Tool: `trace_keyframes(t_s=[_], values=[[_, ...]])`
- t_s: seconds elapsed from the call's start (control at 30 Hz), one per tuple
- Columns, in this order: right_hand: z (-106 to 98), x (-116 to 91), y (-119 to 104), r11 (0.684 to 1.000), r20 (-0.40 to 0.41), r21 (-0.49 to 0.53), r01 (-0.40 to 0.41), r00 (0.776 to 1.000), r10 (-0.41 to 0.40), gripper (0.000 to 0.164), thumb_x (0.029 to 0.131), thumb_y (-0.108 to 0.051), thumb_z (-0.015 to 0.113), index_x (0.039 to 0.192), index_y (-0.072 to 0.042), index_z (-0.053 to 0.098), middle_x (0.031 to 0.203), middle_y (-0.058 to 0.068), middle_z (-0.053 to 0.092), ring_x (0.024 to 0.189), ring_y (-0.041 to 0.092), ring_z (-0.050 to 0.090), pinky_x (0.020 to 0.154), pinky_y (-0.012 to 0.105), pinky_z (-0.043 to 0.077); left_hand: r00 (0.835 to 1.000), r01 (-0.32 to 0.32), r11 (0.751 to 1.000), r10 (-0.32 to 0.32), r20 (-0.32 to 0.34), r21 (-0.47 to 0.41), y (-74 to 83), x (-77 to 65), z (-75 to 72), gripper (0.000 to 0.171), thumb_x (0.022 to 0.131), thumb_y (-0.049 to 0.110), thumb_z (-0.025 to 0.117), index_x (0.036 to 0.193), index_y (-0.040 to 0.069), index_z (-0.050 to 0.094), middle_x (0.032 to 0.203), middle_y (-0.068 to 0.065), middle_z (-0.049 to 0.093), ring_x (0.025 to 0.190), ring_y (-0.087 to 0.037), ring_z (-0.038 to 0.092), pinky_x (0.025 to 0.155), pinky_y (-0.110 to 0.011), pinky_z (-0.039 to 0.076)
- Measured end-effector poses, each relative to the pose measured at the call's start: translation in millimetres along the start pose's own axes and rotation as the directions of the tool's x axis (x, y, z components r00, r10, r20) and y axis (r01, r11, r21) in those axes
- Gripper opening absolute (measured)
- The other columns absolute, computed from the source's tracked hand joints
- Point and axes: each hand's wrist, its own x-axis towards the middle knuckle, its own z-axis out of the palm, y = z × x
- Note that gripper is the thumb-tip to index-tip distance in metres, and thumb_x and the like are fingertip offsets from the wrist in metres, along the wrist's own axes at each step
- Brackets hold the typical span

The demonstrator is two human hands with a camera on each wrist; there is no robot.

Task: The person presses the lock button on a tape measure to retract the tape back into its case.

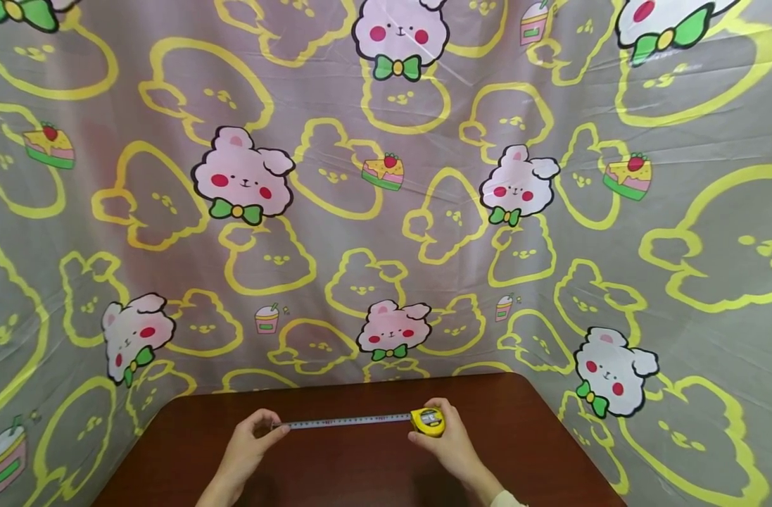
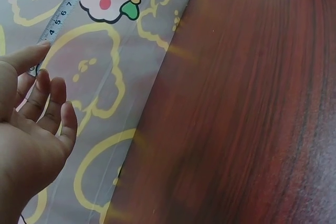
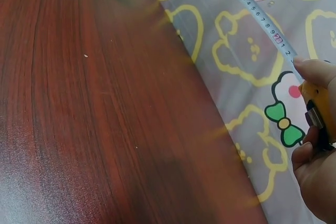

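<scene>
A yellow tape measure (image 1: 428, 421) is gripped in my right hand (image 1: 452, 443), on the right side of the head view. Its blade (image 1: 347, 422) runs out straight to the left, numbers showing. At the blade's free end, my left hand (image 1: 249, 443) pinches the tip between thumb and fingers. The left wrist view shows the blade (image 2: 58, 22) leaving the left hand (image 2: 37, 124) with the low numbers nearest the fingers. In the right wrist view the case (image 3: 317, 108) is partly cut off by the frame edge, with the right hand (image 3: 320, 177) around it.
Both hands are over a dark reddish-brown wooden table (image 1: 354, 472) with rounded far corners. A grey curtain (image 1: 335, 232) printed with yellow outlines and white rabbit faces hangs behind the table and along both sides.
</scene>
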Motion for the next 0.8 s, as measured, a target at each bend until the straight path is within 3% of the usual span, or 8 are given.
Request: trace_keyframes(t_s=[0.33, 0.8], values=[[1.9, -1.0, -0.6, 1.000, -0.002, -0.028, 0.000, 1.000, 0.000, 0.065, 0.076, -0.020, 0.094, 0.125, -0.007, 0.053, 0.114, 0.014, 0.049, 0.096, 0.026, 0.055, 0.079, 0.031, 0.050, 1.000, -0.024, 0.999, 0.024, -0.006, -0.025, -0.4, -2.5, 8.3, 0.027, 0.092, 0.023, 0.081, 0.100, 0.004, 0.063, 0.098, -0.005, 0.058, 0.094, -0.021, 0.054, 0.081, -0.038, 0.043], [21.2, -1.2, -2.8, 0.998, 0.026, -0.033, 0.058, 0.998, -0.057, 0.063, 0.076, -0.022, 0.094, 0.122, -0.009, 0.053, 0.109, 0.012, 0.048, 0.093, 0.023, 0.053, 0.075, 0.029, 0.049, 0.999, -0.031, 0.998, 0.033, 0.024, -0.063, 5.3, -3.2, 22.2, 0.026, 0.092, 0.020, 0.081, 0.097, 0.003, 0.063, 0.092, -0.007, 0.058, 0.085, -0.022, 0.054, 0.074, -0.035, 0.045]])
